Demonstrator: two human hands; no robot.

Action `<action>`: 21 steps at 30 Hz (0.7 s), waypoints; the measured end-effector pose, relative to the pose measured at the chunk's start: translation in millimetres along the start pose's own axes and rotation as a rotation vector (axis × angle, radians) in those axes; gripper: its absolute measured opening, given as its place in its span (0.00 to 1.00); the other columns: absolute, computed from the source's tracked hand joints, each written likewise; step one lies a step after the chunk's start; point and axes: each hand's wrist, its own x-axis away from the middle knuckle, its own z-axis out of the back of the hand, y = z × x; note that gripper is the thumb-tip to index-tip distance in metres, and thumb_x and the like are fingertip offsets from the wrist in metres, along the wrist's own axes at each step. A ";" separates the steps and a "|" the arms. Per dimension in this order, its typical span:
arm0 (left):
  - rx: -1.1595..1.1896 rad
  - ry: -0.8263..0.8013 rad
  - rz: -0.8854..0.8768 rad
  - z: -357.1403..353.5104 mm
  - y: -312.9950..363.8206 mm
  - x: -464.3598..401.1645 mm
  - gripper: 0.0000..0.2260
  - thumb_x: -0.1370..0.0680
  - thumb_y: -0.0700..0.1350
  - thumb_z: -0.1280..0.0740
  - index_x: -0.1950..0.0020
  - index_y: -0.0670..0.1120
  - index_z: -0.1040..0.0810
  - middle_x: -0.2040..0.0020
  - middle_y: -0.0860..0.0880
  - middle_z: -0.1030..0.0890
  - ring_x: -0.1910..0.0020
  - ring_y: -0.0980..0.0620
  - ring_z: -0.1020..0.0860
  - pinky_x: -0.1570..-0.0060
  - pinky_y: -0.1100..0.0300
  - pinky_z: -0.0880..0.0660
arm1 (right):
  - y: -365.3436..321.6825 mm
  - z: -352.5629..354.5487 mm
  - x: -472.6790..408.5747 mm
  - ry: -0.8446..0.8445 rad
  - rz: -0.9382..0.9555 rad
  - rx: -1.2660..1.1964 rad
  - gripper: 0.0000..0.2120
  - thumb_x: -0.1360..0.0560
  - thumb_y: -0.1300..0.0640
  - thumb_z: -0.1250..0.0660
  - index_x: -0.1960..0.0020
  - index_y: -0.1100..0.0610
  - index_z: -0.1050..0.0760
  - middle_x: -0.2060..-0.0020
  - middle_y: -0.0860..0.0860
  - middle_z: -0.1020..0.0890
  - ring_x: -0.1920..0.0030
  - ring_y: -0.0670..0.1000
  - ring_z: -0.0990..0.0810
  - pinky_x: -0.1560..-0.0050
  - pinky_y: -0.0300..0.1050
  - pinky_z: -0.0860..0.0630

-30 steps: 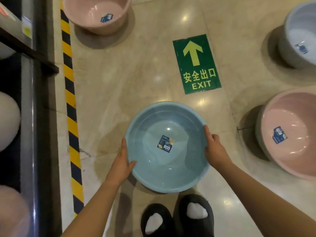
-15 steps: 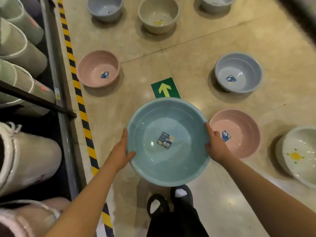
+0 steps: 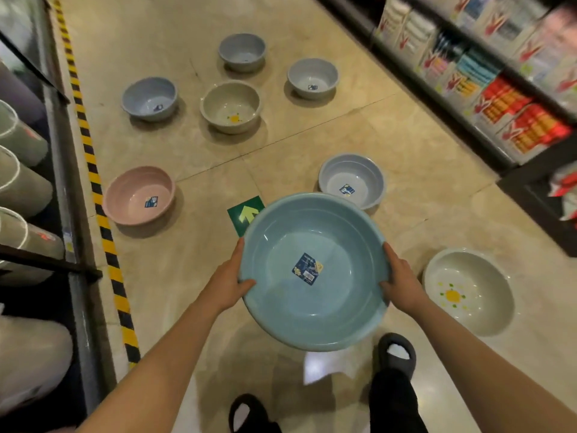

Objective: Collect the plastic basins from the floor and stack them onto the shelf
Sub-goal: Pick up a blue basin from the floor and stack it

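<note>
Here, in the head view, the left hand (image 3: 229,281) and right hand (image 3: 401,281) grip opposite rims of the teal basin (image 3: 312,304) (a label sticks to its bottom), held above the floor (image 3: 312,142). A pink basin (image 3: 139,195) sits near the striped tape (image 3: 103,214).

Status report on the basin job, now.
Left hand and right hand grip teal basin by its rim, lifted. Seven basins on the floor. Nothing in the way.
</note>
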 end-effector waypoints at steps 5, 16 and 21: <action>0.069 0.007 0.069 -81.1 44.1 -43.2 0.46 0.25 0.46 0.30 0.28 0.65 0.66 0.33 0.47 0.26 0.41 0.46 0.24 0.47 0.58 0.28 | 88.5 47.1 -33.8 -0.049 -0.049 -0.043 0.41 0.30 0.69 0.36 0.23 0.56 0.50 0.31 0.62 0.33 0.31 0.63 0.34 0.32 0.57 0.35; 0.057 0.064 0.168 -226.0 55.6 -144.3 0.46 0.27 0.47 0.27 0.22 0.60 0.57 0.34 0.46 0.24 0.44 0.46 0.22 0.52 0.59 0.29 | 234.8 75.3 -141.0 -0.138 -0.018 -0.090 0.41 0.31 0.67 0.33 0.24 0.49 0.45 0.33 0.56 0.28 0.35 0.55 0.30 0.40 0.47 0.32; 0.053 0.030 0.184 -290.3 6.3 -186.6 0.46 0.27 0.50 0.27 0.22 0.60 0.58 0.35 0.47 0.23 0.50 0.53 0.24 0.52 0.60 0.28 | 301.3 23.7 -184.5 -0.144 -0.102 -0.063 0.42 0.30 0.65 0.31 0.24 0.47 0.46 0.33 0.56 0.29 0.33 0.58 0.30 0.35 0.55 0.31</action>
